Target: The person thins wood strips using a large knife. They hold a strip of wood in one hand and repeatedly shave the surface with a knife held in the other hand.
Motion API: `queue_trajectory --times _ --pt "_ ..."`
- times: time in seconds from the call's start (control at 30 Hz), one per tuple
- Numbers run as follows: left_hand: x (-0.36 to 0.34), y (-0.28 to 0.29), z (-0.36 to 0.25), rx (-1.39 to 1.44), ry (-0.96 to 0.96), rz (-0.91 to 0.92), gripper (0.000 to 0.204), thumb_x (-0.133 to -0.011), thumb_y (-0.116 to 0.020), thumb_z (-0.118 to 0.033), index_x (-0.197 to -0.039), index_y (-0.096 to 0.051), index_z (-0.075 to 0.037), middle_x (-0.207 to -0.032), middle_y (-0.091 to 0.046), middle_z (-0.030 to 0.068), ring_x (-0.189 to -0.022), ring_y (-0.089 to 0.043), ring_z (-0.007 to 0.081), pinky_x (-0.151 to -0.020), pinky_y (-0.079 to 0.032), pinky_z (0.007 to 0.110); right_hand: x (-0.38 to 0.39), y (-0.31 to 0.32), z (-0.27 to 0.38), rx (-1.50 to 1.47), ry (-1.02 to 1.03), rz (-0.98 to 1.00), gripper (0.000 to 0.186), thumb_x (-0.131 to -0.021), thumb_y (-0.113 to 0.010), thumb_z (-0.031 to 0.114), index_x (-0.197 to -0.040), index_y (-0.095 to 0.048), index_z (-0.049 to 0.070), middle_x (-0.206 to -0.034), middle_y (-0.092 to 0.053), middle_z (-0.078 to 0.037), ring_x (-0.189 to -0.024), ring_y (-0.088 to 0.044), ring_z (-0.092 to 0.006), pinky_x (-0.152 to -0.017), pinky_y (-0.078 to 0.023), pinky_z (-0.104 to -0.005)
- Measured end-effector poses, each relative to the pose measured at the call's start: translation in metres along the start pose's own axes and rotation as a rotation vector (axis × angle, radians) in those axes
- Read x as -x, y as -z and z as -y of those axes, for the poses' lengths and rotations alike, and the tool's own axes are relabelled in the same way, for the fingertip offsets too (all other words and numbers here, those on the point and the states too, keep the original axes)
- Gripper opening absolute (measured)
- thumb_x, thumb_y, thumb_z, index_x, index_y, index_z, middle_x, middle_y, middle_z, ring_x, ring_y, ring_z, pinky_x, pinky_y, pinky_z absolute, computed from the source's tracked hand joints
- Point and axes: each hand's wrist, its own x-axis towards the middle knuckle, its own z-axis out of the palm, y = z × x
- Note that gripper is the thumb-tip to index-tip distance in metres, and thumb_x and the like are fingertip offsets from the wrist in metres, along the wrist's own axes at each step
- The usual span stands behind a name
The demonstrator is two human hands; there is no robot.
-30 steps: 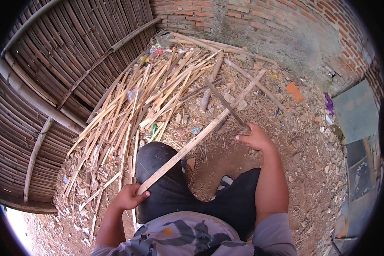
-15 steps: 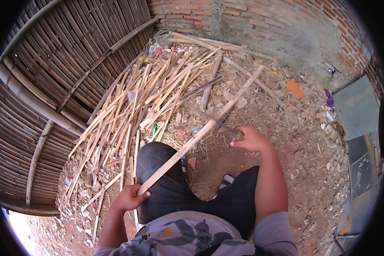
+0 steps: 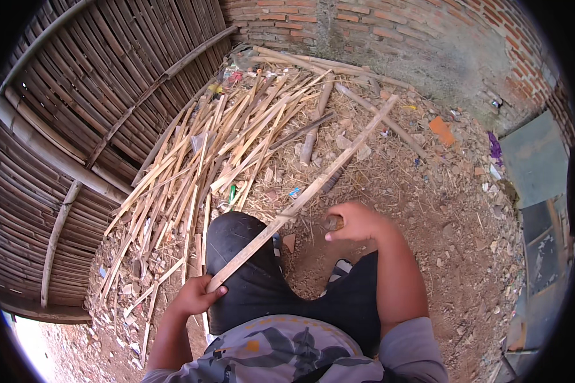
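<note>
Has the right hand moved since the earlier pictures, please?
Yes. The right hand has moved to the left and lower in the view, farther from the orange flat piece.

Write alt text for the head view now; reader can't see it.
A person's left hand grips the near end of a long pale wooden strip slanting over their black-trousered knee; the right hand holds a rounded brown handle, anything attached indistinct. Ahead, thin pale wooden strips lie heaped beside a brown bamboo wall, a red brick wall behind.
</note>
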Motion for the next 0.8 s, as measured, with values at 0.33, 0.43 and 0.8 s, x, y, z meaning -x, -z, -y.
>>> queue_trajectory --times 0.33,0.43,0.8 --pt "-0.009 -0.005 0.009 0.041 -0.091 -0.017 0.051 -0.089 -0.075 -0.049 -0.081 -0.063 0.000 -0.065 -0.060 0.0099 -0.062 -0.058 0.0189 -0.060 -0.048 0.038 0.019 0.030 -0.037 -0.613 -0.387 -0.421 0.062 -0.084 -0.081 0.029 -0.133 -0.059 -0.002 -0.091 -0.071 -0.007 -0.072 -0.066 -0.0174 -0.074 -0.053 -0.0359" --pt "-0.006 -0.005 0.010 0.050 -0.044 -0.019 0.050 -0.089 -0.076 -0.048 -0.080 -0.063 -0.001 -0.065 -0.060 0.0098 -0.062 -0.057 0.0181 -0.059 -0.047 0.037 0.014 0.023 -0.006 -0.456 -0.345 -0.221 0.059 -0.082 -0.082 0.032 -0.127 -0.062 0.000 -0.093 -0.070 -0.009 -0.073 -0.064 -0.0212 -0.074 -0.052 -0.0380" --pt "-0.004 -0.004 0.008 0.085 -0.053 0.001 0.049 -0.090 -0.075 -0.048 -0.082 -0.064 -0.001 -0.063 -0.059 0.0069 -0.061 -0.055 0.0155 -0.058 -0.047 0.036 0.015 0.029 -0.044 -0.408 -0.316 -0.367 0.058 -0.080 -0.083 0.030 -0.125 -0.063 -0.001 -0.094 -0.070 -0.014 -0.079 -0.066 -0.0222 -0.073 -0.052 -0.0361"
